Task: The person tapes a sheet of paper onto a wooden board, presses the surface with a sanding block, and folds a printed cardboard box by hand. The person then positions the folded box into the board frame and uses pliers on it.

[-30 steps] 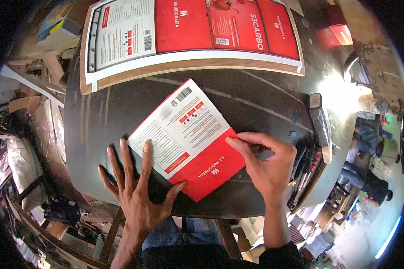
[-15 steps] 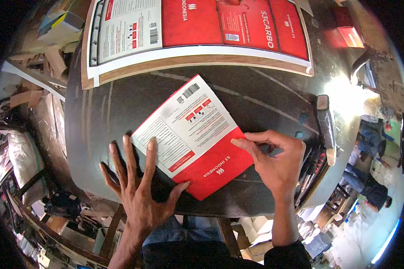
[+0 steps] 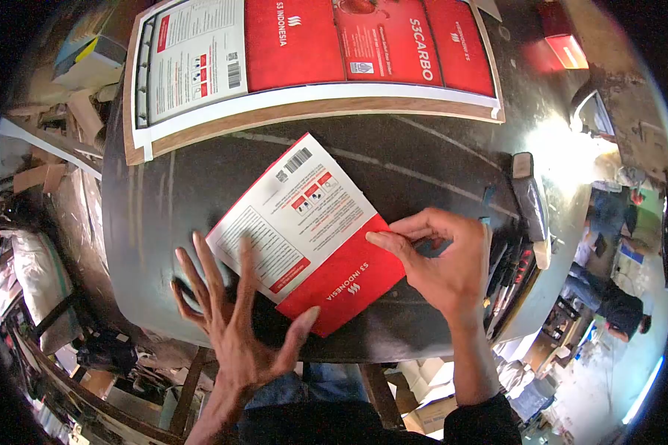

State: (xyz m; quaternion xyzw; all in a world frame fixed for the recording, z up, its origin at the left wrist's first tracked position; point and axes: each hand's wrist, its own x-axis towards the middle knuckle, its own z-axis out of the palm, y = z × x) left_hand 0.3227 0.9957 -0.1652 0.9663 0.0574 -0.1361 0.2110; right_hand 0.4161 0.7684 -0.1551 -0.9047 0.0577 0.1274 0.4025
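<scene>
A folded red and white printed carton [image 3: 293,211] lies at a slant on the dark table, its white text panel toward the far side and its red "S3 INDONESIA" panel toward me. My right hand [image 3: 441,263] pinches the carton's right edge between thumb and fingers, near the line where white meets red. Over the carton's left corner, my left hand [image 3: 234,319] is open with its fingers spread; the index finger is over the white panel and the thumb over the red one. Whether those fingertips touch the card, I cannot tell.
Beyond the carton is a wood-edged board [image 3: 312,111] bearing a flat red and white printed sheet [image 3: 297,52]. A dark block [image 3: 528,189] and several pen-like tools [image 3: 512,285] lie at the table's right side. Two people [image 3: 620,304] are in the background at right.
The whole scene has shifted slightly left in view. My left hand's fingers and thumb have moved a little on the carton's left side. My right hand keeps its pinch on the edge.
</scene>
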